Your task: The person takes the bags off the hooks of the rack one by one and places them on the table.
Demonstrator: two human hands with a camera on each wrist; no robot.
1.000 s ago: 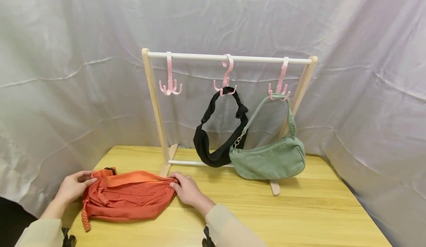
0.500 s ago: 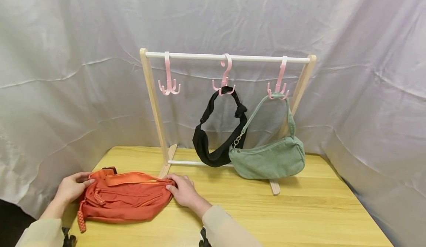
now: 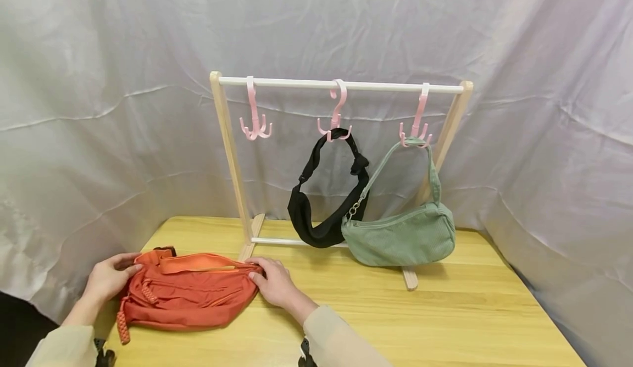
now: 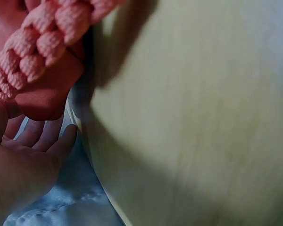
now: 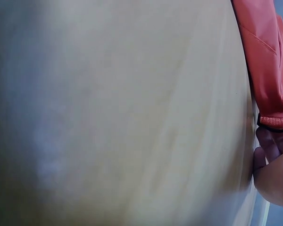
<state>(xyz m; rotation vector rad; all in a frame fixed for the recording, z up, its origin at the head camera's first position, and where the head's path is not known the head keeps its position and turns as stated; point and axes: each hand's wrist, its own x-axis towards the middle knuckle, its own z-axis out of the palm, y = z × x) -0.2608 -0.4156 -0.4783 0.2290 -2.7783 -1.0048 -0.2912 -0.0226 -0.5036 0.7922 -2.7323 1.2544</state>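
Observation:
A red-orange waist bag (image 3: 188, 298) lies on the table at the left in the head view, its orange strap (image 3: 198, 262) folded along the top edge. My left hand (image 3: 110, 274) grips its left end, thumb on the near side. At the right end, my right hand (image 3: 276, 283) pinches the corner between thumb and fingers. A braided zipper pull (image 3: 123, 323) hangs off the bag's left side; the left wrist view shows that braided pull (image 4: 42, 42) close up above my palm. In the right wrist view the bag's corner (image 5: 273, 108) sits at my fingertips.
Behind stands a wooden rack (image 3: 229, 153) with a white top bar. A pink hook (image 3: 255, 128) hangs bare at its left. A black bag (image 3: 323, 229) hangs from the middle hook (image 3: 337, 109), a green corduroy bag (image 3: 400, 238) from the right hook (image 3: 419, 114). Grey curtains (image 3: 99, 136) surround the table (image 3: 445, 323).
The waist bag and its dangling braided pull have shifted slightly left, both hands keeping hold. The bare left hook has swung a little to the right.

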